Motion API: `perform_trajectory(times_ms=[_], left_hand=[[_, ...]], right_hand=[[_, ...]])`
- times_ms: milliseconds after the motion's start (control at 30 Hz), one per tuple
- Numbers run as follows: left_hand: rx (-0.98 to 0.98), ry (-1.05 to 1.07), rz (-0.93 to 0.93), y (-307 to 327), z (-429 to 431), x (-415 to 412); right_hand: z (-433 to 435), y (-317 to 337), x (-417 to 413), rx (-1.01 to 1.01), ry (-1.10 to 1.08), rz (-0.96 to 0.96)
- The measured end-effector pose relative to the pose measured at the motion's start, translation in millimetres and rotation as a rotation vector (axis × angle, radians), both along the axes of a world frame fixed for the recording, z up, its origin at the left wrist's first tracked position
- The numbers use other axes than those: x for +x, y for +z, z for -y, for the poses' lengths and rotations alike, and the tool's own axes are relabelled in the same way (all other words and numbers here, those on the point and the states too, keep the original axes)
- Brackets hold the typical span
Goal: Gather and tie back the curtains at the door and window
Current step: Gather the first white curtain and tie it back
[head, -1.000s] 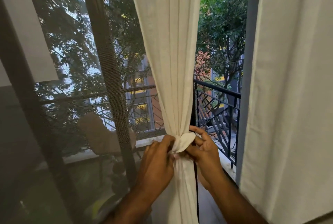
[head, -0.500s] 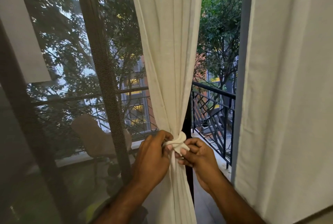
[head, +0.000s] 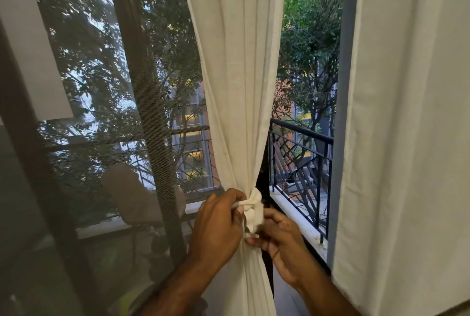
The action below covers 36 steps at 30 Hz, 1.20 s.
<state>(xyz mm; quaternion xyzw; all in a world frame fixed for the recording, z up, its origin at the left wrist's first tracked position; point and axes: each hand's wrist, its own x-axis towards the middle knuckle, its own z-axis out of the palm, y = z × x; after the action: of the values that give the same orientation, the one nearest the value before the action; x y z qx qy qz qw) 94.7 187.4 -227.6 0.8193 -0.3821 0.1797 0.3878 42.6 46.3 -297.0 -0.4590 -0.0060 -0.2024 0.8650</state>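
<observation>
A cream curtain (head: 236, 81) hangs in the middle of the door opening, gathered tight at waist height. A cream fabric tie (head: 253, 206) is wrapped around the gathered part in a knot, with a loose end hanging down. My left hand (head: 216, 226) is closed on the tie's left end, pulling it sideways. Just right of and below the knot, my right hand (head: 279, 242) pinches the hanging end of the tie. A second, wider white curtain (head: 407, 124) hangs loose at the right.
A dark mesh screen door (head: 84, 112) with a vertical frame bar fills the left. Behind it stand a beige chair (head: 132, 196) and plants. The open gap at the centre right shows a black balcony railing (head: 302, 158) and trees.
The knot has been drawn tighter and smaller. My left hand pulled the tie's end leftward, and my right hand dropped lower onto the hanging end. The view shifted slightly.
</observation>
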Motion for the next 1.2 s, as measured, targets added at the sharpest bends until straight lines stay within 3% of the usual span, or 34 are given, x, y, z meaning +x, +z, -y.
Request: perform_trajectory(times_ms=[133,333,533,700,800,867,933,1067,1200], left_hand=[[0.007,0.016,0.013,1,2,-1],[0.017,0.021,0.032,2,2,2],[0.063,0.039,0.057,2,5,-5],[0.095,0.056,0.101,10,14,-8],[0.08,0.057,0.107,23,23,-11],[0.026,0.042,0.1,33,34,-17],[-0.048,0.02,0.111,43,51,-27],[-0.259,-0.073,0.078,68,88,-47],[-0.335,-0.138,0.083,93,125,-59]], right_hand=[[6,11,-4,0.19,0.156,-0.026],[6,16,-8,-0.413,-0.02,-0.184],[11,-3,-20,-0.592,-0.016,-0.434],[30,7,-21,-0.707,0.016,-0.519],[45,21,-22,-0.998,-0.008,-0.551],[52,33,-22,-1.255,-0.082,-0.576],[62,49,-25,-1.347,-0.206,-0.523],[80,84,-44,-1.321,-0.465,-0.427],[108,120,-77,-1.25,-0.707,-0.327]])
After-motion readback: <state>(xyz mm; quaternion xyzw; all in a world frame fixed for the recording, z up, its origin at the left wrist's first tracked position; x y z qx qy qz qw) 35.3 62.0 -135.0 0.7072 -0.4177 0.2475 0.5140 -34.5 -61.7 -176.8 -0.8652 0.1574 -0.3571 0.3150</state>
